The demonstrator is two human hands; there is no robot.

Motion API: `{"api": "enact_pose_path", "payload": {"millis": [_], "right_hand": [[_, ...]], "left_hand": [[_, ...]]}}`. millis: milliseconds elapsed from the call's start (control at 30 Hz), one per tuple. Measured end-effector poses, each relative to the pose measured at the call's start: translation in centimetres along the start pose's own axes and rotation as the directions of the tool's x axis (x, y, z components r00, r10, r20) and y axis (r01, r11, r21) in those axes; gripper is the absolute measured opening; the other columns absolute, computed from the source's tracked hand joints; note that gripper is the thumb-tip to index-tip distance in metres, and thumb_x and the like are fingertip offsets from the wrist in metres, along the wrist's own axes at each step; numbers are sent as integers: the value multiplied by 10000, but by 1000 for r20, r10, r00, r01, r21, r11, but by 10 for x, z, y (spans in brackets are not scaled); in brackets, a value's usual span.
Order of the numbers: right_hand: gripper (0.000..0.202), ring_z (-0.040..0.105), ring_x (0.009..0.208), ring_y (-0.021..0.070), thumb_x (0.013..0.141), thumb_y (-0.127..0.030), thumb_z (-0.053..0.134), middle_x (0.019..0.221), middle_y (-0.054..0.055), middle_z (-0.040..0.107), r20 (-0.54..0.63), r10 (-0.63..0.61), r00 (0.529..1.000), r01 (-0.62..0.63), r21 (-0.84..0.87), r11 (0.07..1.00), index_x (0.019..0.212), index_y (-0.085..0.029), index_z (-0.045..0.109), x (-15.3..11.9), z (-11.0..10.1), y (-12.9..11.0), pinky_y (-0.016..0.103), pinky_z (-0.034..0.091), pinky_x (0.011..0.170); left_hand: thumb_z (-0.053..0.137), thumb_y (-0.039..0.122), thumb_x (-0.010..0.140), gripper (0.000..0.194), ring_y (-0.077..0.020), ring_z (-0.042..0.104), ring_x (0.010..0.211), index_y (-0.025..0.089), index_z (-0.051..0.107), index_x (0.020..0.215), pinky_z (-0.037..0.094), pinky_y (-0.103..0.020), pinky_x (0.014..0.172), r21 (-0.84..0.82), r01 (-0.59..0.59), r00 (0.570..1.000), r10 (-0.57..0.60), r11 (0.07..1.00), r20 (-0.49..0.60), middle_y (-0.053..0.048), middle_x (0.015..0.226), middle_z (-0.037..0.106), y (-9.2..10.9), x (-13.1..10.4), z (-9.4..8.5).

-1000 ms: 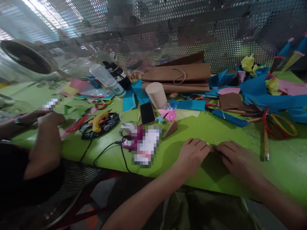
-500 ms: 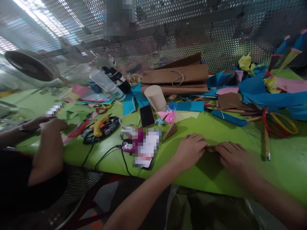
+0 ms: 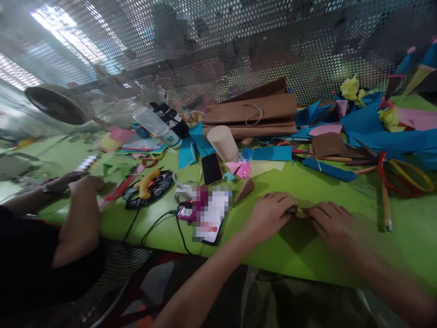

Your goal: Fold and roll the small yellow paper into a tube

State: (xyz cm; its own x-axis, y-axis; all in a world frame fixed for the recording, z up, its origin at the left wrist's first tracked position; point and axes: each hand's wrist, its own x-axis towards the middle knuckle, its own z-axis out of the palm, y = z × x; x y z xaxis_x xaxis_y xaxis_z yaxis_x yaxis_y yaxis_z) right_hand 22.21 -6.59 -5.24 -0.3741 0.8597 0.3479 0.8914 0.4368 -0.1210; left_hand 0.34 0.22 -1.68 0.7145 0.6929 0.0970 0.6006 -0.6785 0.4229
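Low over the green table [image 3: 362, 182], my left hand [image 3: 273, 213] and my right hand [image 3: 332, 222] face each other with curled fingers. Between their fingertips is a small brownish piece of paper [image 3: 302, 212], pinched from both sides. Most of it is hidden by my fingers, and its shape is hard to make out. A folded brown paper cone [image 3: 245, 189] lies to the left of my left hand. Scissors with red and yellow handles [image 3: 406, 175] and a pencil [image 3: 385, 207] lie to the right, beyond my right hand.
Left of my hands lie a phone with a lit screen [image 3: 213, 216], a dark phone [image 3: 211, 168] and cables. Behind stand a beige cylinder [image 3: 222, 142] and a brown paper bundle [image 3: 252, 111]. A blue cutter [image 3: 329, 169] lies ahead. Another person's arm [image 3: 80, 209] rests at far left.
The view has shifted slightly, so the scene sits a little further right and lower. My hands stay together on the paper, with the gap between their fingertips slightly wider.
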Motion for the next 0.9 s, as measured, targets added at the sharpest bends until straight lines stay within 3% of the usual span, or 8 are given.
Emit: {"api": "enact_pose_path", "payload": {"millis": [133, 367, 767, 900], "right_hand": [[261, 630, 800, 242, 1050, -161, 424, 906, 66, 680, -1, 18, 1000, -18, 56, 998, 963, -206, 666, 1, -2, 0, 381, 430, 693], [197, 648, 855, 257, 1069, -234, 461, 959, 66, 699, -2, 15, 1000, -15, 112, 994, 1057, -208, 656, -2, 2, 4, 398, 462, 726], [211, 642, 835, 278, 1019, -147, 470, 975, 84, 710, -22, -49, 999, 48, -6, 999, 1082, -184, 668, -5, 7, 3, 413, 443, 713], [212, 621, 793, 258, 1022, -148, 469, 888, 59, 675, 11, -39, 999, 39, -7, 999, 975, -193, 671, 0, 1, 2, 393, 421, 696]], "left_hand": [[609, 156, 966, 240, -214, 648, 1148, 238, 668, 1185, 479, -388, 991, 58, -76, 997, 77, 995, -16, -30, 1218, 739, -1, -3, 3], [646, 172, 954, 136, -209, 664, 1058, 215, 705, 1068, 491, -369, 959, 54, -43, 999, 42, 998, 18, -20, 1059, 755, -2, 0, 5], [591, 204, 1000, 143, -219, 666, 1076, 191, 709, 1080, 514, -372, 941, 100, -61, 996, 54, 993, 69, -49, 1079, 742, -1, 3, 3], [603, 197, 991, 265, -214, 660, 1055, 237, 660, 1247, 513, -360, 901, 120, -57, 998, 52, 991, 44, -30, 1114, 737, -3, 0, 4]]}}
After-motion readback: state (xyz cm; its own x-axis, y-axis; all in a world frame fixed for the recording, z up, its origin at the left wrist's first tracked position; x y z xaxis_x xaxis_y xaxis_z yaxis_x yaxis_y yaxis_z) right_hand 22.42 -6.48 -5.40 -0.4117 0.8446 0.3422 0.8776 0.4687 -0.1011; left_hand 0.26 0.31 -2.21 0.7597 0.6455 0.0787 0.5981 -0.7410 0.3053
